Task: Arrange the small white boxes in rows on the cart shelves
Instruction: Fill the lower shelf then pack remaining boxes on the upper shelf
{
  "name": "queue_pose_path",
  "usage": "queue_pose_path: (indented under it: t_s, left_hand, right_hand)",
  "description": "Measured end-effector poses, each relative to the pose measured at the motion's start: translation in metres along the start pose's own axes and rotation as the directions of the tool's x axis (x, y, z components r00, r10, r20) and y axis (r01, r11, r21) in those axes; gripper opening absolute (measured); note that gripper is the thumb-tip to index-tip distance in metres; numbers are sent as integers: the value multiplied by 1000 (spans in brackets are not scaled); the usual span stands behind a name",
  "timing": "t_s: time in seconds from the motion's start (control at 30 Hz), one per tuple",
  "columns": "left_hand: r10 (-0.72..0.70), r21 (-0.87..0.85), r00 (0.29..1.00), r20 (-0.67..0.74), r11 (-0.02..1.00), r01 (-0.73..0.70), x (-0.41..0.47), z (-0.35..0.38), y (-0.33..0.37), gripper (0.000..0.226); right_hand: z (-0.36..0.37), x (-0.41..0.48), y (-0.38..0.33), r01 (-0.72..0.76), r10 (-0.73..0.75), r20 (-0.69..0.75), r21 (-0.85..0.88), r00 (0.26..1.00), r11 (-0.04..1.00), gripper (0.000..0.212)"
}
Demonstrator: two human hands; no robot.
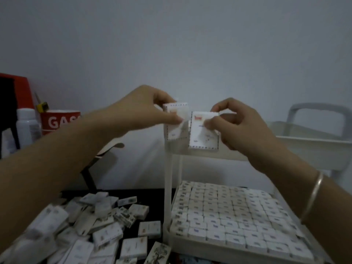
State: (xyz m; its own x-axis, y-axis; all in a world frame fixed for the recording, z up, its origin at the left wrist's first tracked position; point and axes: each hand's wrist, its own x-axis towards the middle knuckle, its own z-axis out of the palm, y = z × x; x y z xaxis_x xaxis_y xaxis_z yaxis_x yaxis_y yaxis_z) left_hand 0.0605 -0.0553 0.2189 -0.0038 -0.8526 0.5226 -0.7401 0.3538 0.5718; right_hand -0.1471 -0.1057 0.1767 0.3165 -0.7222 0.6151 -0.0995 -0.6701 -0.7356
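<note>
Head view: your left hand (144,109) pinches one small white box (177,130) near its top between thumb and forefinger. Your right hand (238,126) pinches a second box (203,136) just beside it at 3 o'clock. Both boxes stand upright at the top shelf's (304,147) near-left corner. Set them down face to face and squared to the rim, so the row starts straight. The lower shelf (167,234) at 6 o'clock looks full. The loose pile (85,225) lies at 8 o'clock on the worktop (150,195). Your forearms reach forward, wrists raised.
</note>
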Motion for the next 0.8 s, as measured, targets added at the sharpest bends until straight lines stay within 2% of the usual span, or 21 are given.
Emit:
queue_pose_path:
  t_s: [0.1, 0.2, 0.3, 0.33, 0.43, 0.5, 0.57, 0.6, 0.7, 0.73, 0.8]
  left_hand:
    - [34, 42, 999, -37, 999, -32, 35, -12, 13, 19]
    - [66, 79, 995, -69, 995, -61, 66, -14, 18, 22]
    - [61, 84, 998, -18, 995, -60, 91, -9, 20, 22]
    - [58, 114, 998, 3, 992, -58, 99, -6, 21, 28]
    - [117, 367, 992, -47, 926, -92, 123, 6, 15, 42]
    - [240, 607, 968, -68, 780, -150, 135, 14, 9, 31]
    - [235, 698, 972, 29, 691, -188, 147, 19, 5, 19]
    - [183, 697, 978, 104, 688, -203, 152, 20, 4, 26]
    - [65, 661, 963, 262, 715, -228, 161, 24, 3, 68]
    - [44, 660, 958, 285, 715, -229, 163, 25, 3, 75]
    - [7, 671, 947, 321, 704, -233, 164, 29, 2, 73]
  right_hand:
    - [-11, 27, -9, 35, -36, -48, -23, 998, 999, 9]
    - [-20, 54, -8, 36, -42, -104, -58, 994, 998, 13]
    - [-25, 79, 0, 34, -50, -141, -115, 989, 993, 20]
    - [-26, 87, 4, 19, -38, -145, -132, 989, 991, 22]
    - [-27, 109, 16, -52, 20, -156, -204, 988, 978, 23]
    - [-27, 123, 24, -76, 32, -164, -273, 986, 959, 18]
    - [-27, 134, 30, -88, 29, -165, -362, 986, 928, 10]
    - [-28, 139, 33, -93, 27, -167, -404, 986, 910, 7]
    - [-27, 151, 39, -103, 16, -184, -476, 983, 874, 9]
    - [-26, 153, 40, -103, 17, -181, -477, 983, 873, 10]
    - [-24, 158, 44, -108, 32, -163, -483, 986, 869, 13]
